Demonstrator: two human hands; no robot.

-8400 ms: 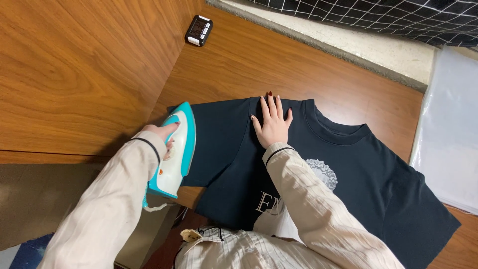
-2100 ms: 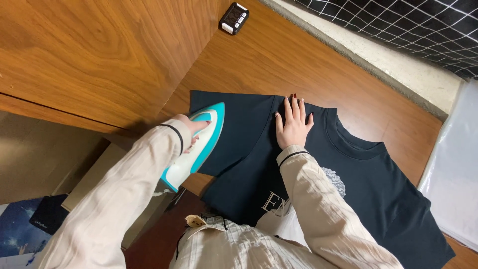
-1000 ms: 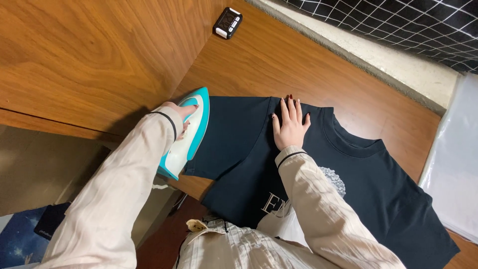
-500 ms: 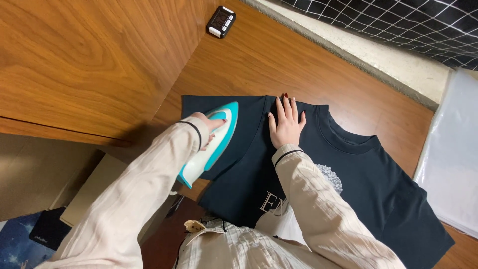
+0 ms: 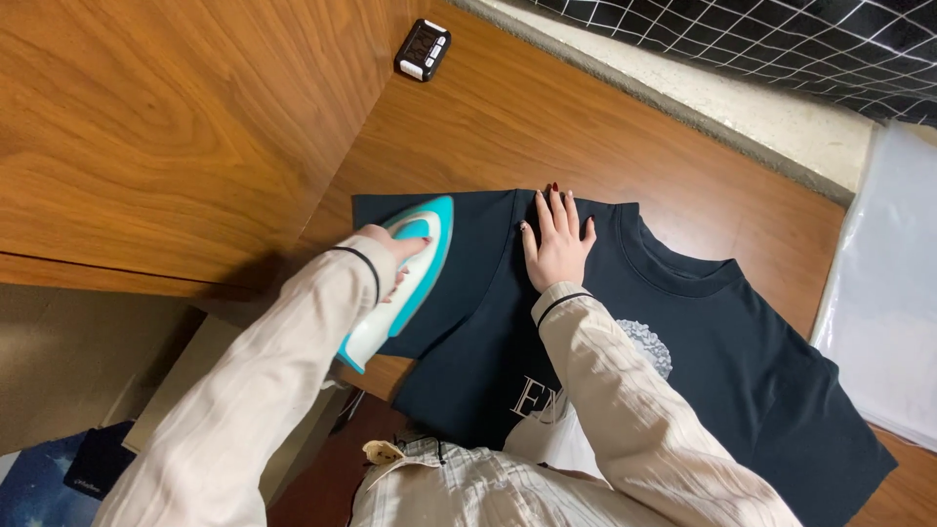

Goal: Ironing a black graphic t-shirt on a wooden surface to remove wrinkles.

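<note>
A dark navy T-shirt [image 5: 722, 351] with a pale print on its chest lies flat on a wooden table [image 5: 547, 117]. My left hand [image 5: 388, 252] grips the handle of a turquoise and white iron [image 5: 400, 283], which rests on the shirt's left sleeve. My right hand [image 5: 556, 244] lies flat with fingers spread on the shirt's shoulder, just left of the collar. Both my arms are in cream striped sleeves.
A small black and white timer [image 5: 422, 49] sits at the table's far corner by a wooden wall panel [image 5: 166, 127]. Clear plastic sheeting [image 5: 893, 293] lies at the right. A black grid-patterned cloth [image 5: 781, 39] hangs beyond the far ledge. A box stands below the table at left.
The iron has slid back and forth over the left sleeve; in the last half second it moved slightly left. My right hand has stayed pressed on the shoulder.
</note>
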